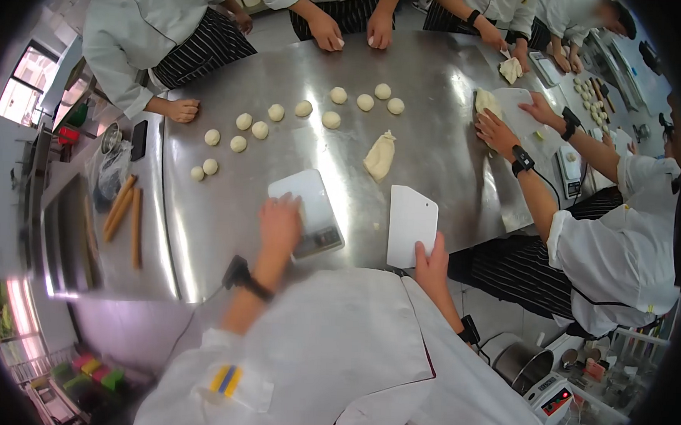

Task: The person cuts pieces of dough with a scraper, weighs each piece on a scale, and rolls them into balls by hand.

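My left hand [281, 221] is over the near-left part of a kitchen scale [311, 192] with a pale plate and a dark display. Its fingers point down at the plate and are blurred, so I cannot make out whether anything is under them. Farther right, my right hand [432, 260] grips the lower right edge of a flat white dough scraper [412, 220], thumb on top. Beyond the scraper lies a long piece of dough [380, 156]. Several round dough balls [331, 120] are spread across the steel table [233, 199] in a loose, slanting band.
Rolling pins [135, 229], a plastic bag [111, 176] and a phone [139, 140] lie at the left. A co-worker at the right has hands on dough [488, 103] beside a white scraper [513, 102]. Other people in white jackets stand along the far edge.
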`<act>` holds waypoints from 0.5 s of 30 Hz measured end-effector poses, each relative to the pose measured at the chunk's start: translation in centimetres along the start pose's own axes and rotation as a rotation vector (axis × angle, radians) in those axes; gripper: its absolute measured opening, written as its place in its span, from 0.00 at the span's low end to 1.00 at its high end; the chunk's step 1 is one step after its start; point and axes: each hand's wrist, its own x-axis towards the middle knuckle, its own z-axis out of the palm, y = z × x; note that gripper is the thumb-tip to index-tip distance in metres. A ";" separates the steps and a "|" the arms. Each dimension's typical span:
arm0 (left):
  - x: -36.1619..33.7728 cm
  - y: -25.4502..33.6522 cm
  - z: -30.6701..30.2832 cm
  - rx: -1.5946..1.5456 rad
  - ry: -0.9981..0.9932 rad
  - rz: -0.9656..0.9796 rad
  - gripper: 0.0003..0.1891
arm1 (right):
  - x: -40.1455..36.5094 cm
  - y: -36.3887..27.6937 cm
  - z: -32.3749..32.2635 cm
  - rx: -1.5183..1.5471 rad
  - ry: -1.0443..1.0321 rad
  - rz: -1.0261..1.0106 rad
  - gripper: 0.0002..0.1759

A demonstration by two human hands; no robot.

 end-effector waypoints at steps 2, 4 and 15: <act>-0.1 0.6 -0.8 0.027 -0.093 -0.014 0.18 | 0.3 0.0 -0.1 0.012 0.008 0.019 0.20; 0.0 0.8 -1.0 -0.006 -0.082 -0.026 0.18 | 0.7 0.1 -0.3 0.019 0.025 0.037 0.20; -1.4 -1.1 -0.2 -0.595 0.169 -0.348 0.17 | 2.1 3.0 -1.9 -0.058 0.183 0.064 0.22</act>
